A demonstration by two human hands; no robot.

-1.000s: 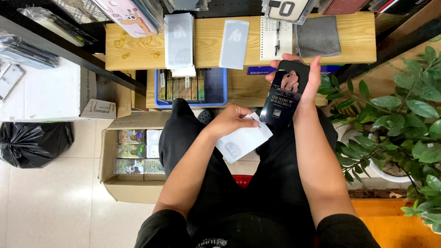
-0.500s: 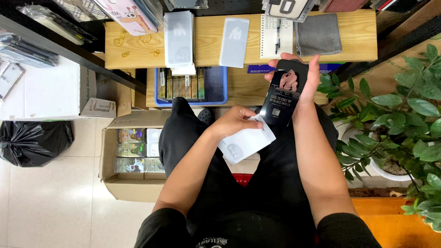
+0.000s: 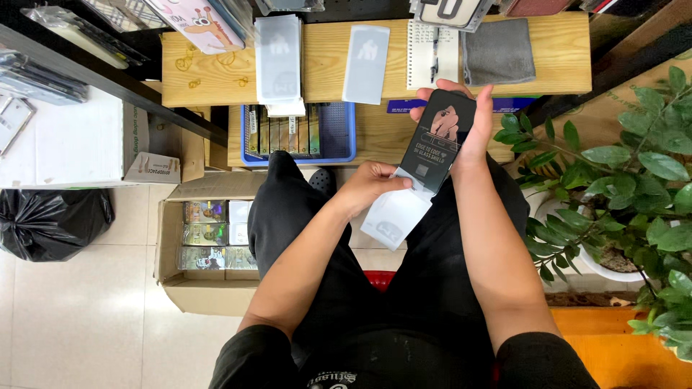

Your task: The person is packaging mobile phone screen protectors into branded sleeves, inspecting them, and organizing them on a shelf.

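I judge the step as drawing the white sleeve out of the black pack over my lap. My right hand has its fingers wrapped round the pack; my left hand pinches the sleeve's top edge. Next calls for a straight pull downward. More pale sleeves lie on the counter; a blue tray sits below.

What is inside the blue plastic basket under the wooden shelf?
The blue plastic basket holds a row of flat packets standing on edge at its left; its right part shows bare mesh. The wooden shelf covers its rear.
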